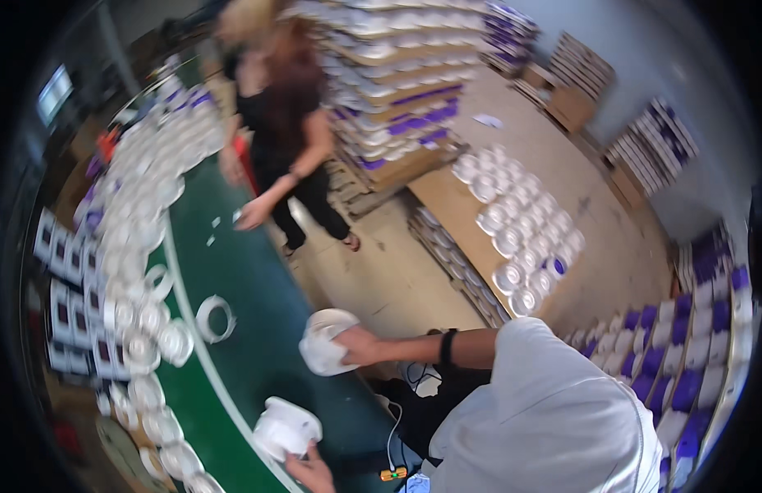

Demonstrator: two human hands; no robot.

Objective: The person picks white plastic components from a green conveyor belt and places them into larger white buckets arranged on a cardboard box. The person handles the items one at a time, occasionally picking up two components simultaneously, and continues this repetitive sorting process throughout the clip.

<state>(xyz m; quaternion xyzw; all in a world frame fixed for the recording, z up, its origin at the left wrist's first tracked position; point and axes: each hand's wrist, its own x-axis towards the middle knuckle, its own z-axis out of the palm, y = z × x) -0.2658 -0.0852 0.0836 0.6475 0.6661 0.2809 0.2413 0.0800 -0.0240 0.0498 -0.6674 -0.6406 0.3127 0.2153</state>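
My right hand grips a rounded white plastic housing over the near edge of the green conveyor belt. Lower in the head view, my left hand holds another white plastic housing by its near edge; this one has a squarer outline. The two parts are apart from each other. A thin white ring lies on the belt beyond my hands. Palms and some fingers are hidden by the parts or by the angle.
Many round white parts crowd the belt's far side. A co-worker stands at the belt, one hand over it near small white pieces. Behind are a tall stack and a board of white parts. A corded orange-green device sits near me.
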